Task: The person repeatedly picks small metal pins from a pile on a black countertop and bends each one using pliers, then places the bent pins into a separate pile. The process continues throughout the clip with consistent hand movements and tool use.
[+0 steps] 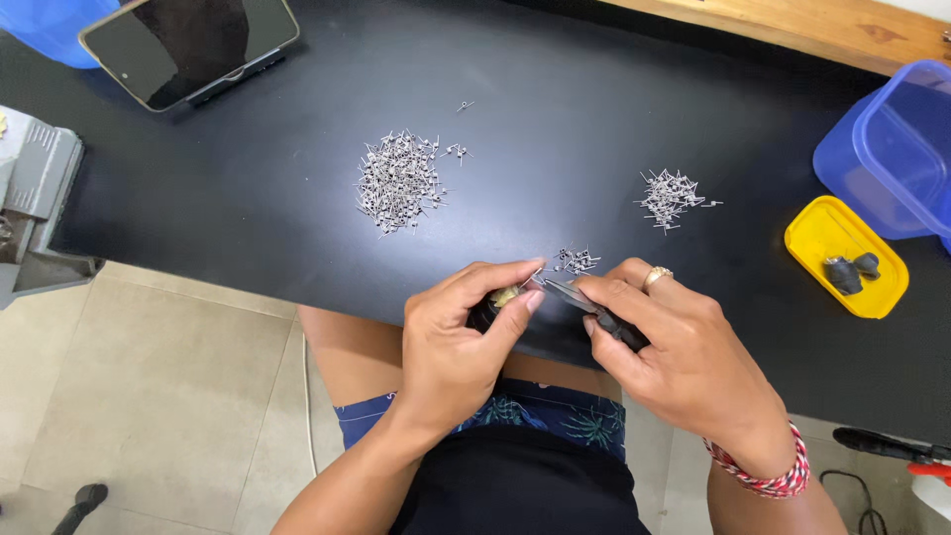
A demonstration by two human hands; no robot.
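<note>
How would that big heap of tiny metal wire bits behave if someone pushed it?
The big heap would likely scatter, since its pieces lie loose. One stray piece already sits apart. Each looks thin and light, probably fiddly for bare fingers.

Bright, even daylight, soft sheen across the black desk [248, 149] beyond the fingers [515, 302], faint shadows beneath them, glare on the phone screen [188, 45] far upper left, sharp focus, slight wide-angle bending at edges

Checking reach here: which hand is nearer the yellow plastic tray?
Right. The right hand is closer to the yellow plastic tray, which lies to its right; the left hand is farther left.
</note>
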